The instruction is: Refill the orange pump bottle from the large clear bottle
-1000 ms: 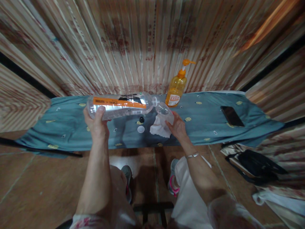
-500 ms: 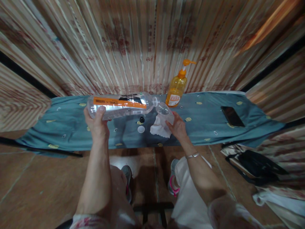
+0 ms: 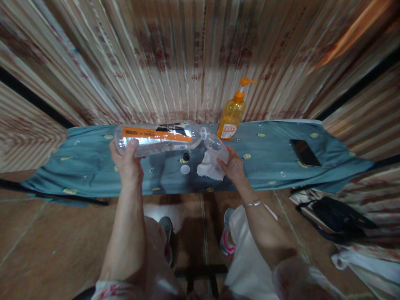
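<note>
My left hand (image 3: 128, 160) is wrapped round the base of a large clear plastic bottle (image 3: 159, 139) with an orange, black and silver label. The bottle is tipped nearly level, its uncapped neck pointing right. At that neck is the rim of a clear plastic cup (image 3: 215, 143), tilted in my right hand (image 3: 231, 164), whose fingers are closed round it. Whether any liquid is passing between them I cannot tell. Below the cup lies a white tissue (image 3: 210, 167). A small black cap (image 3: 186, 157) and a white round lid (image 3: 185, 169) rest left of the tissue.
An orange pump bottle (image 3: 230, 118) stands behind the cup. A black phone (image 3: 305, 153) lies on the right of the narrow table with its teal cloth (image 3: 90, 162). A pleated curtain (image 3: 181, 54) hangs behind; a black bag (image 3: 337, 216) is at lower right.
</note>
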`<control>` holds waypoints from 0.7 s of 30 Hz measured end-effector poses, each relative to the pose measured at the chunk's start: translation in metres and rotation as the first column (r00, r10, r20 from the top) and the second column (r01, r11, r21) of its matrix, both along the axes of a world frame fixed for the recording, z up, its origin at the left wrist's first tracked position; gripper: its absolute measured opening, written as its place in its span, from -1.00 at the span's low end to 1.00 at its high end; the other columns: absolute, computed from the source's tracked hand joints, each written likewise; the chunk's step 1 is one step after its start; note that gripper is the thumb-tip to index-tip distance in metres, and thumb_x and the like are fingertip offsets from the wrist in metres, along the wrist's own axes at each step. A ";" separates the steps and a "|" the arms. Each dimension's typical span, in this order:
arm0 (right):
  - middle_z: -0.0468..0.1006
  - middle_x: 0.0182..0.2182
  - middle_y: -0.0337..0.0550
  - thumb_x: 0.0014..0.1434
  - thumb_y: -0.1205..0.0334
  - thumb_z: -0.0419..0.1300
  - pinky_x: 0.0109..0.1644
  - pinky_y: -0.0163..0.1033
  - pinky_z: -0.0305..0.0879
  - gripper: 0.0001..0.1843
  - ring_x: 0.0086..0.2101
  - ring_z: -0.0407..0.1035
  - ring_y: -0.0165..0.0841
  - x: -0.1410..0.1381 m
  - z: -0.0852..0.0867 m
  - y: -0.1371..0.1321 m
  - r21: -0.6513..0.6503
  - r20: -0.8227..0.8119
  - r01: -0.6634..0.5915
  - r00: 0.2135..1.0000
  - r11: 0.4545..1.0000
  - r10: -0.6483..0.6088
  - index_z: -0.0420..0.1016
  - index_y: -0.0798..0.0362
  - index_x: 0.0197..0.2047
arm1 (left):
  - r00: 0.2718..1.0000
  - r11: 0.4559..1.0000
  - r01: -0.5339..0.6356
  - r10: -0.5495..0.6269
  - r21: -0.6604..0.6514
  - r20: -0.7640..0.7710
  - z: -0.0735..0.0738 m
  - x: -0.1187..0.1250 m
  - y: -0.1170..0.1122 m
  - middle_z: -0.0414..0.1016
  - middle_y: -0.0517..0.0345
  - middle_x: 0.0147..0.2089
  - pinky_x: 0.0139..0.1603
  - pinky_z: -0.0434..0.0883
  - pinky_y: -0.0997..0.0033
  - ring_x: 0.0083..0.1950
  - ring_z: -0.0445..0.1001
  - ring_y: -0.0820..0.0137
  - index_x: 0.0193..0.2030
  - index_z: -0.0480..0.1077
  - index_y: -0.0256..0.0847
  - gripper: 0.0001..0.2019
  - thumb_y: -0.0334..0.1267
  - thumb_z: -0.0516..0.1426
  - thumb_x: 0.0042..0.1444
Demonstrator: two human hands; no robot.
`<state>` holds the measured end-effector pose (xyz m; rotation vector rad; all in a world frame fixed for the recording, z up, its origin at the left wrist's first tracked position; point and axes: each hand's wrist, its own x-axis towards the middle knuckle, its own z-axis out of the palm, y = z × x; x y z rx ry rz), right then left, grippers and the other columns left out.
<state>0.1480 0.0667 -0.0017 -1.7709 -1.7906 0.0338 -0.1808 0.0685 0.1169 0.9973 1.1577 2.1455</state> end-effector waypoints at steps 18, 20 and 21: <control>0.57 0.14 0.32 0.28 0.10 0.22 0.20 0.10 0.49 -0.37 0.14 0.50 0.02 0.002 -0.004 0.001 0.045 -0.013 -0.011 1.000 0.999 0.012 0.28 0.19 0.33 | 1.000 0.999 -0.011 0.011 -0.030 -0.015 0.003 0.003 -0.003 0.38 0.21 -0.27 -0.52 0.29 0.50 -0.41 0.34 0.44 -0.11 0.35 -0.17 -0.30 0.11 0.41 -0.39; 0.57 0.14 0.31 0.28 0.08 0.21 0.20 0.09 0.49 -0.37 0.14 0.49 0.01 0.002 -0.005 0.001 0.046 -0.018 -0.009 1.000 0.999 0.010 0.28 0.20 0.33 | 1.000 0.999 -0.010 0.010 -0.034 -0.012 0.004 0.004 -0.003 0.37 0.21 -0.28 -0.52 0.28 0.50 -0.41 0.33 0.44 -0.11 0.35 -0.18 -0.30 0.10 0.40 -0.40; 0.57 0.15 0.31 0.29 0.08 0.21 0.20 0.08 0.48 -0.37 0.14 0.49 0.01 0.002 -0.005 0.001 0.046 -0.017 -0.009 1.000 0.999 0.010 0.28 0.20 0.33 | 1.000 0.999 -0.008 0.007 -0.037 -0.008 0.004 0.004 -0.003 0.38 0.21 -0.27 -0.51 0.27 0.51 -0.41 0.33 0.44 -0.11 0.36 -0.18 -0.30 0.10 0.40 -0.40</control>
